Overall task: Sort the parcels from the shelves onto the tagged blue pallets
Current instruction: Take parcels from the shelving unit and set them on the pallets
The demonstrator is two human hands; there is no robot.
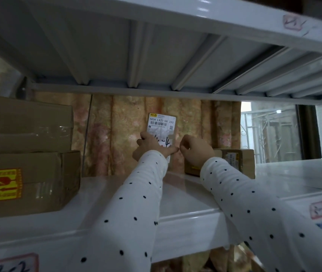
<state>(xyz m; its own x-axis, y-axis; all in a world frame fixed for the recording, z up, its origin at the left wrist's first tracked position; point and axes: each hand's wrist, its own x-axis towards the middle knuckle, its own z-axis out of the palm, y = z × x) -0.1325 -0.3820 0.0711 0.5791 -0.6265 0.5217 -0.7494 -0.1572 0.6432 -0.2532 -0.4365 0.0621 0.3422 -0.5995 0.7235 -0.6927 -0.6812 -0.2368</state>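
A slim parcel (162, 122) with a white barcode label and handwritten marks stands upright at the back of the white shelf (185, 195). My left hand (150, 148) grips its lower left part, fingers lying across the front. My right hand (195, 152) has curled fingers and pinches the parcel's lower right edge, close to my left fingertips. A small brown box (236, 160) with a label sits on the shelf just behind my right hand. The parcel's lower part is hidden by my hands.
Two large brown cartons are stacked at the left, the upper one (28, 122) plain and taped, the lower one (28, 181) with a yellow and red fragile sticker. The shelf above (156, 55) hangs low overhead. A patterned curtain (121, 134) backs the shelf. Handwritten tags (319, 210) mark the shelf edges.
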